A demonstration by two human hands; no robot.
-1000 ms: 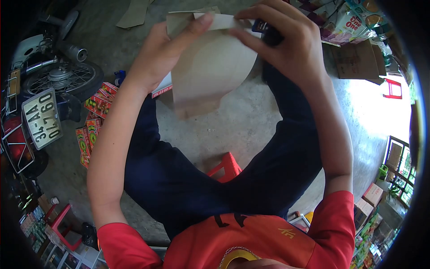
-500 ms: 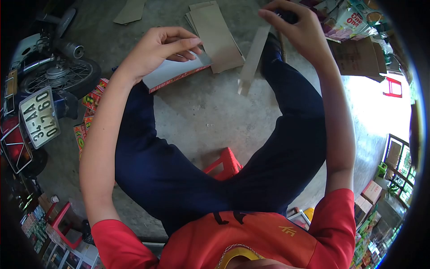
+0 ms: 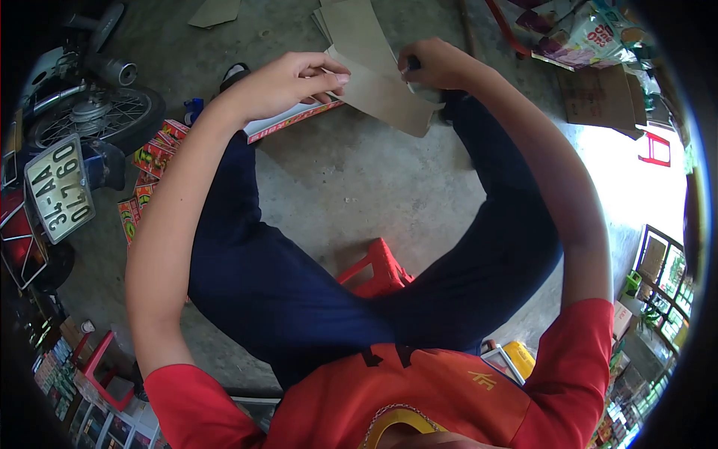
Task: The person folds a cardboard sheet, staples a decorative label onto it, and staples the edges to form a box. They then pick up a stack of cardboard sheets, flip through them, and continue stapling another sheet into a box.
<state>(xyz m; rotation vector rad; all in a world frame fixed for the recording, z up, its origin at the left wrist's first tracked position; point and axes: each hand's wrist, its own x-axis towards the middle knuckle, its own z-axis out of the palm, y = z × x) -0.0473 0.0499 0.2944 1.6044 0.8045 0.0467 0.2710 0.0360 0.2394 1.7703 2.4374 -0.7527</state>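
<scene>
— Both hands have come down since half a second ago: the right hand (image 3: 437, 66) no longer lifts a narrow strip and now sits on the cardboard sheet (image 3: 385, 93)
— Where is that sheet?
— Low over the concrete floor (image 3: 359, 187), out past the knees, its left corner over a red-edged card (image 3: 288, 120)
— And the grip?
— The left hand (image 3: 288, 78) pinches the sheet's left edge between thumb and fingertips. The right hand is curled closed around a small dark thing (image 3: 413, 63) at the sheet's upper right edge; I cannot tell what it is
— What lies around?
— A stack of cardboard pieces (image 3: 351, 19) just beyond, a red stool (image 3: 378, 273) under the person, colourful boxes (image 3: 153, 161) on the left beside a motorcycle (image 3: 82, 123), and snack packets (image 3: 583, 37) on the far right
</scene>
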